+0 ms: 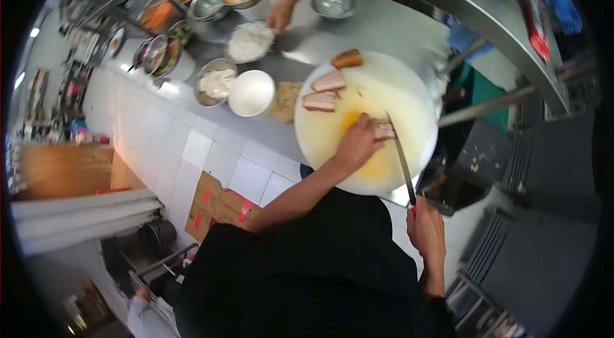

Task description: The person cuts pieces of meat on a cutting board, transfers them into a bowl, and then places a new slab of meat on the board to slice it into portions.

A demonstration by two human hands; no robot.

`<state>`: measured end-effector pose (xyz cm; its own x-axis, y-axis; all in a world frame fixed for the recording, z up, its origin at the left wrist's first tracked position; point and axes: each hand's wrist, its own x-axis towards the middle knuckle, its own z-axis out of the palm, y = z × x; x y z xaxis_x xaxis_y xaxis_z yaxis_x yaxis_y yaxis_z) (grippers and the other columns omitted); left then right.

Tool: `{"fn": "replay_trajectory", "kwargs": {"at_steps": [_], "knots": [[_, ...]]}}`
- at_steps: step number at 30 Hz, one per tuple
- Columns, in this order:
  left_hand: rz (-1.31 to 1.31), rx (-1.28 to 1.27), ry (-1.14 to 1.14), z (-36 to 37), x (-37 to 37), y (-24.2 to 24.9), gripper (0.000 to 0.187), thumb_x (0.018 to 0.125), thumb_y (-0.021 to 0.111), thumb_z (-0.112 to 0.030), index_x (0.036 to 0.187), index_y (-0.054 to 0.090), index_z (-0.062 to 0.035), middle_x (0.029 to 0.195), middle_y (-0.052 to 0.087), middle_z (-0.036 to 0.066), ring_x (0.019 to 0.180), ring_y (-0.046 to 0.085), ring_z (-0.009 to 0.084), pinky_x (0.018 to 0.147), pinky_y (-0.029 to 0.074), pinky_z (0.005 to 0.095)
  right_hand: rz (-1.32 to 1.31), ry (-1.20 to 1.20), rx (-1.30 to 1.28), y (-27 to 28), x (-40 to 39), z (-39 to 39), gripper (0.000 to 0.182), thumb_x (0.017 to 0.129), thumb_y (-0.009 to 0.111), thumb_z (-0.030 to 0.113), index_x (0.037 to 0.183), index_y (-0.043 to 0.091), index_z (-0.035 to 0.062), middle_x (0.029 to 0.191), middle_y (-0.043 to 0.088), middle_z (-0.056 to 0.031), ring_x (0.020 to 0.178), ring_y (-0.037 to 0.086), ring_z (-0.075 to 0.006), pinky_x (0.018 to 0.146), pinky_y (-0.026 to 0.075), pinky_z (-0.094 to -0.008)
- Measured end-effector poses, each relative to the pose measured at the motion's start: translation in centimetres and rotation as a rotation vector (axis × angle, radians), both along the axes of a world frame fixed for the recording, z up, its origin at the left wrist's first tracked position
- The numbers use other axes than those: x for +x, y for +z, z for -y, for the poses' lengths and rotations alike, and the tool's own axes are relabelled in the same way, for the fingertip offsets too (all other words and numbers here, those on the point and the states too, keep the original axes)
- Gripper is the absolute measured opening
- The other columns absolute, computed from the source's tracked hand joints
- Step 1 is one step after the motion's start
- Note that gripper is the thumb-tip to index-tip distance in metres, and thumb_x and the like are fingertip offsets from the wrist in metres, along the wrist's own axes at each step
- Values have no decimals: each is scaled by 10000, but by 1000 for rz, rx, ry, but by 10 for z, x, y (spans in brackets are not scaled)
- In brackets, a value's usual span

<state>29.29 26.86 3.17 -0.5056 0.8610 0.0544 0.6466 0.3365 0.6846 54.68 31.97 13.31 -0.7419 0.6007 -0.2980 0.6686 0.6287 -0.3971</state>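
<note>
Left hand, fingers curled, grips a layered pink-and-white meat piece near the middle of a round white cutting board at the table's right end; the right hand is closed around the red handle of a long steel knife, blade beside the meat. Cutting appears partway along: two pink slabs lie toward the board's left edge, and one browned chunk, seemingly unsliced, sits at its far edge.
</note>
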Motion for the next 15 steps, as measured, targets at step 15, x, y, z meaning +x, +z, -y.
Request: {"fn": "replay_trajectory", "kwargs": {"at_steps": [15], "knots": [[19,166,-5,-52,-5,14,559,810,788,-160,1273,550,43,1274,526,216,1087,618,411,922,529,465,-203,-25,18,-8,3,-80,169,880,663,68,989,573,-25,789,628,-267,751,616,-479,669,479,-491]]}}
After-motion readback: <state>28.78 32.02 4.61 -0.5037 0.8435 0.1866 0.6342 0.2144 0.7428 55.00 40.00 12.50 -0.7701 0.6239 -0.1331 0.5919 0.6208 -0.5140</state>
